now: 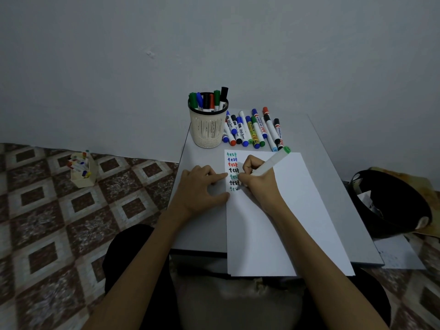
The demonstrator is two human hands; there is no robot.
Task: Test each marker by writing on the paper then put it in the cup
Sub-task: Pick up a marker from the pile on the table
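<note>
Head view, the only one going: closest in, the paper (285, 222) is seen hanging slightly over the near edge of the tabletop (204, 229). It's pinned down by the left grip (202, 189), fingers laid out flat. The green marker (273, 161) is held by the right grip (257, 179), curled low on the barrel, tip at the bottom "test". Probably light, stiff, slick plastic, so best pinched mid-barrel for the cup (207, 129) at the far left.
</note>
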